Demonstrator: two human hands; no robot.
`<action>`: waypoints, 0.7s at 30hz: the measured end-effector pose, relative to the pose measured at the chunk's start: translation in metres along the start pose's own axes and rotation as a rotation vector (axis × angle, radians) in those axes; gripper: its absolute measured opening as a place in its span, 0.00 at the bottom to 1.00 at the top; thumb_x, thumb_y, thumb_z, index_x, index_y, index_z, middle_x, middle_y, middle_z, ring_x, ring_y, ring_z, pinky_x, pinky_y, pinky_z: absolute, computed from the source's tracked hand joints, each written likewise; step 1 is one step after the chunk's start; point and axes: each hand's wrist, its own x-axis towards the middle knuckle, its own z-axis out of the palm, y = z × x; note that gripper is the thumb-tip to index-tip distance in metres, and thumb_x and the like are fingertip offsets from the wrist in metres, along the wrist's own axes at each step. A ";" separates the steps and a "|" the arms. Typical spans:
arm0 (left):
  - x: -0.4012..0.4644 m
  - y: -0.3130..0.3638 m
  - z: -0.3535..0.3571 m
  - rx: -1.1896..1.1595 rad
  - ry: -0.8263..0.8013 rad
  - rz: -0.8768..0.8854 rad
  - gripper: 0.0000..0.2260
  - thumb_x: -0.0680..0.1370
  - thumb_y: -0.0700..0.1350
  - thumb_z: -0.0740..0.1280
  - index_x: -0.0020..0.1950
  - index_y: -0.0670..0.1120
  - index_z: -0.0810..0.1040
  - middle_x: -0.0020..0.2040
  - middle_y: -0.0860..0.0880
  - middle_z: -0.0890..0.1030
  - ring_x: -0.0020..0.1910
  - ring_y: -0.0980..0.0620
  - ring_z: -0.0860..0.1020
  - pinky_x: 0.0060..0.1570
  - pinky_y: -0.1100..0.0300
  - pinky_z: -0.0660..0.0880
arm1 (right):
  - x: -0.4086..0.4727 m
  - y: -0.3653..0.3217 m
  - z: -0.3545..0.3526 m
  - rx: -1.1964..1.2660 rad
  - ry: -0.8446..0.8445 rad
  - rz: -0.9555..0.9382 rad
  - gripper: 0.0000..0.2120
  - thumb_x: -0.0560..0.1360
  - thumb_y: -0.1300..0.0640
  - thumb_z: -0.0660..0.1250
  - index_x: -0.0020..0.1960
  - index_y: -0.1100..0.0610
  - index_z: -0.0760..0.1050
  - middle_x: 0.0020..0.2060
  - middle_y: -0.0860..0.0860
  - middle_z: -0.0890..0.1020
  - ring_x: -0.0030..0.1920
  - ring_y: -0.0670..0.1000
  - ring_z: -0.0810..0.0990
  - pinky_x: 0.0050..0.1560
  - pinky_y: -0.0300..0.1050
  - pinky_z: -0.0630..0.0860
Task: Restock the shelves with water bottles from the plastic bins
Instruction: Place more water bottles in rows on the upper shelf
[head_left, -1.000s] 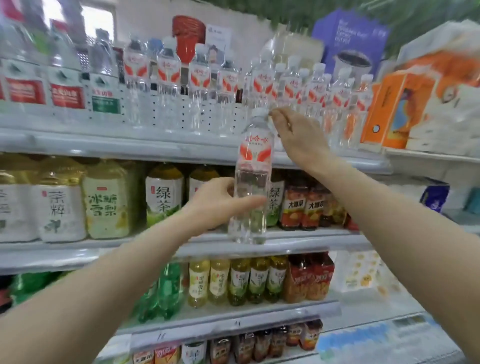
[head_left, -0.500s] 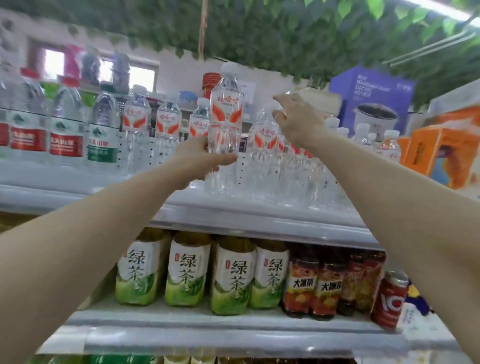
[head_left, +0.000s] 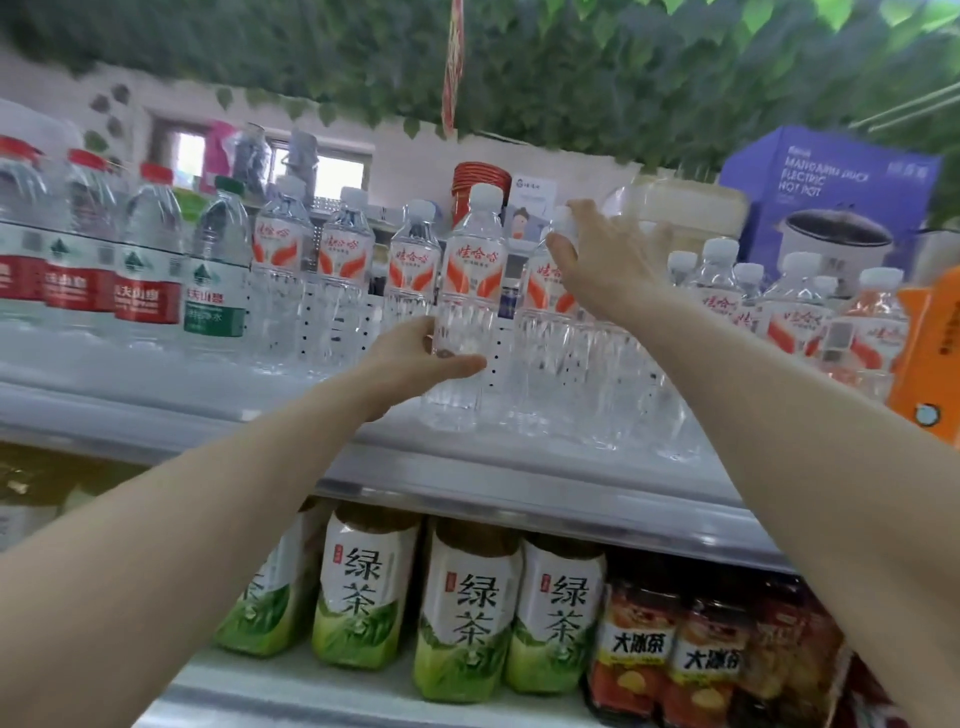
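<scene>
My left hand grips the lower body of a clear water bottle with a red-and-white label and white cap, upright with its base on or just above the top shelf. My right hand is raised beside it and holds the white cap of a neighbouring water bottle in the same row. More bottles of the same kind stand to the left and right on that shelf.
Larger red- and green-labelled water bottles fill the shelf's left end. An orange box and a purple hot-pot box stand at the right. Green tea bottles and iced tea bottles line the shelf below.
My left hand lifted the bottle from in front of the lower shelf up to the top shelf and brought it down into the row. My right hand stayed at the neighbouring bottle's top.
</scene>
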 end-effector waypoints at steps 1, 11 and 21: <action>0.000 -0.001 -0.001 0.026 -0.013 -0.006 0.16 0.71 0.54 0.75 0.52 0.52 0.73 0.49 0.53 0.79 0.46 0.56 0.77 0.42 0.62 0.72 | 0.000 0.001 0.000 0.003 0.005 -0.005 0.23 0.81 0.41 0.47 0.72 0.51 0.62 0.63 0.52 0.78 0.67 0.59 0.69 0.68 0.71 0.54; 0.003 -0.009 0.003 0.326 0.011 -0.061 0.24 0.67 0.61 0.76 0.51 0.45 0.74 0.46 0.47 0.78 0.45 0.48 0.76 0.48 0.51 0.76 | 0.003 0.005 0.008 0.023 0.077 -0.036 0.23 0.81 0.41 0.48 0.71 0.52 0.63 0.60 0.52 0.79 0.63 0.58 0.72 0.66 0.63 0.57; 0.004 -0.009 0.007 0.459 0.042 -0.055 0.24 0.68 0.63 0.73 0.52 0.46 0.73 0.48 0.49 0.76 0.45 0.50 0.74 0.43 0.56 0.72 | -0.001 0.011 0.013 0.021 0.075 0.012 0.26 0.82 0.40 0.46 0.74 0.53 0.60 0.66 0.54 0.76 0.68 0.58 0.70 0.71 0.68 0.53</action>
